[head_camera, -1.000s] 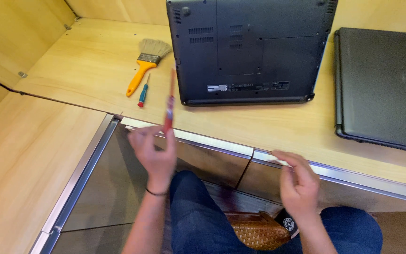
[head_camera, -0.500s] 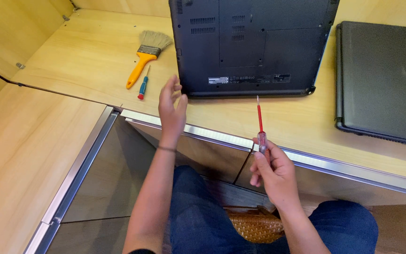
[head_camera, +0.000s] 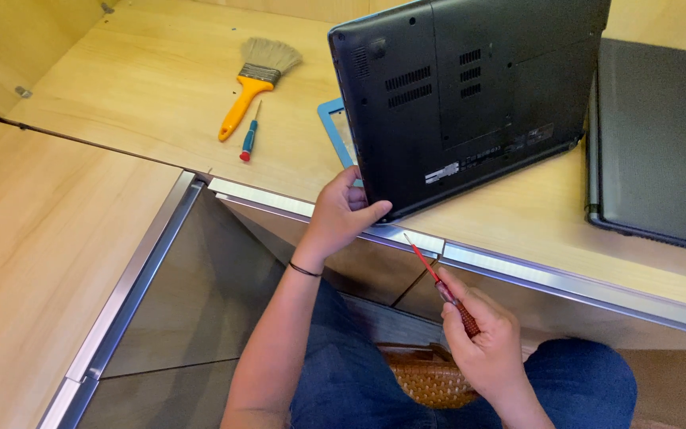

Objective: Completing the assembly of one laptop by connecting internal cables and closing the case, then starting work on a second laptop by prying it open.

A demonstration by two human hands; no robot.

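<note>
fingers: left hand (head_camera: 341, 214) clamps the matte black laptop (head_camera: 470, 95) corner; right hand (head_camera: 482, 342) wraps one red screwdriver (head_camera: 441, 286)
count: laptops 2, brush 1

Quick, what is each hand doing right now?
Left hand: closed on the corner of the black laptop, tilting it up.
Right hand: closed around a red screwdriver.
</note>
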